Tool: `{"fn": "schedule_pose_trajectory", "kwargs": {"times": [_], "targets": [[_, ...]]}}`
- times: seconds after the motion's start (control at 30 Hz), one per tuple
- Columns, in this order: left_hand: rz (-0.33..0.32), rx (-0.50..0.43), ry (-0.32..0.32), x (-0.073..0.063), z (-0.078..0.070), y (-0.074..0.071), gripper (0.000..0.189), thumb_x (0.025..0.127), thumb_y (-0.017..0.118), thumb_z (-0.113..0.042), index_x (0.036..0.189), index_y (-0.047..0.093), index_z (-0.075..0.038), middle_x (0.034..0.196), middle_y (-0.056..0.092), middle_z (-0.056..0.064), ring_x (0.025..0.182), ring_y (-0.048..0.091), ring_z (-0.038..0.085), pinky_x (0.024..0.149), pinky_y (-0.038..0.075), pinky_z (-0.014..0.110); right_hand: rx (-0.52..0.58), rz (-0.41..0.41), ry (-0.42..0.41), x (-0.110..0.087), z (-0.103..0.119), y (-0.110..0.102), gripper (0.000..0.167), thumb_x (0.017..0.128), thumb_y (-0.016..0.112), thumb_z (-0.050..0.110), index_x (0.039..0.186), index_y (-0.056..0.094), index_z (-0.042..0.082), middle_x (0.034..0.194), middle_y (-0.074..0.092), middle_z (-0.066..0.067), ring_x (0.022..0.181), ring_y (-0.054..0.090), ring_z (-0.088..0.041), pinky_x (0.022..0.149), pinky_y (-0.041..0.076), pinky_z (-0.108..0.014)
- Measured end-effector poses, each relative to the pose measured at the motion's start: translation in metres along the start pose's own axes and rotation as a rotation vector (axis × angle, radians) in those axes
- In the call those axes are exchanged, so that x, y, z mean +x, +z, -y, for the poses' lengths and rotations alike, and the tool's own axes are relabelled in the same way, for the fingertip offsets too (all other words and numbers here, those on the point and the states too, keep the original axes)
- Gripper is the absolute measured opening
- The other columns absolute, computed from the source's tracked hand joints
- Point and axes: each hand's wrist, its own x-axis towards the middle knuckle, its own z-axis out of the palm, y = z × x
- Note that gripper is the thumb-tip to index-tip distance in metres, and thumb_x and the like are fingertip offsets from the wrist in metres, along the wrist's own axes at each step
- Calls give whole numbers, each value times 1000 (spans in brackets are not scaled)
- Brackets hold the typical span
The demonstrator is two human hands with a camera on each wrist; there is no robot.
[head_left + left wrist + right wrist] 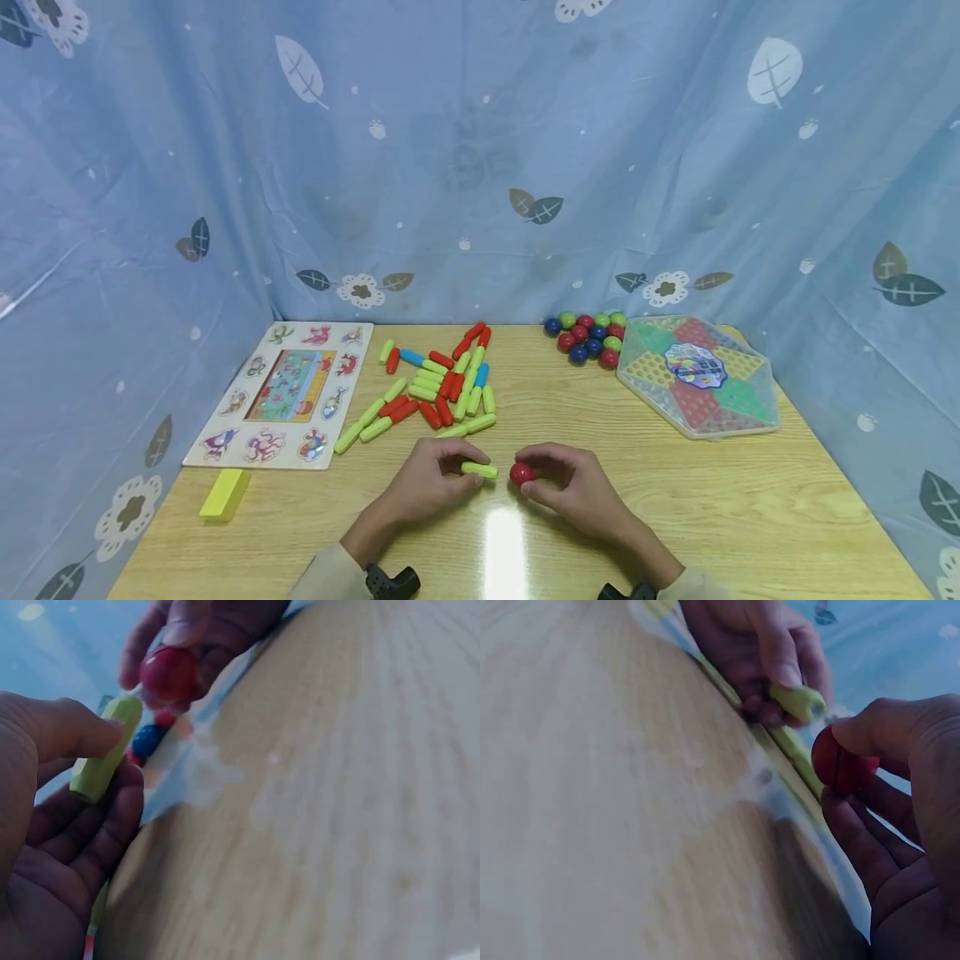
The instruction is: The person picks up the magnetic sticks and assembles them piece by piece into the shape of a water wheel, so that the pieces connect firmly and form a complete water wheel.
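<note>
My left hand [433,482] pinches a yellow-green faceted stick [480,472] between thumb and fingers; the stick's end has a small hole, seen in the right wrist view. A red ball [522,475] is held between the thumb and fingers of my right hand [573,487]. A dark seam or slit runs across the ball [840,761] in the right wrist view. Stick and ball face each other a short gap apart, just above the table. Beyond my left hand lie several loose red, blue and yellow-green sticks [427,375], some joined end to end.
A wooden sea-animal puzzle board [258,408] lies at the left, with a yellow block [225,495] in front of it. Several red, blue and green balls [592,333] are clustered at the back right, beside a hexagonal game box [697,379]. Blue patterned cloth [465,167] surrounds the wooden table [720,508].
</note>
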Motion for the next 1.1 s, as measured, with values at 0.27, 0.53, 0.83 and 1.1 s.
{"fn": "schedule_pose_trajectory", "kwargs": {"times": [0.27, 0.53, 0.83, 1.1], "targets": [[-10, 149, 90, -2, 1, 4, 21, 93, 83, -10, 112, 83, -20, 109, 80, -7, 100, 72, 9, 92, 59, 26, -2, 5, -5, 2, 4, 17, 27, 94, 85, 6, 120, 76, 6, 117, 78, -16, 101, 82, -22, 89, 66, -32], [40, 197, 148, -11, 2, -3, 26, 94, 81, -5, 112, 83, -23, 111, 78, -16, 112, 72, 7, 104, 57, 30, -129, 75, -66, 2, 4, 26, 23, 95, 87, 19, 116, 78, 16, 109, 81, 2, 96, 79, -12, 87, 65, -30], [63, 206, 206, -19, 5, -12, 26, 96, 77, 0, 114, 83, -17, 114, 81, -7, 118, 73, 10, 111, 56, 34, -219, 28, -71, 35, 3, 3, 26, 98, 84, 20, 121, 80, 7, 116, 82, -5, 102, 78, -14, 93, 64, -32], [62, 259, 303, -15, 8, -1, 33, 93, 75, 6, 114, 81, -18, 114, 77, -11, 116, 71, 9, 106, 58, 34, -296, -63, -124, 91, -21, -12, 25, 98, 81, 5, 122, 82, 9, 123, 82, -4, 117, 77, -26, 103, 62, -43]]}}
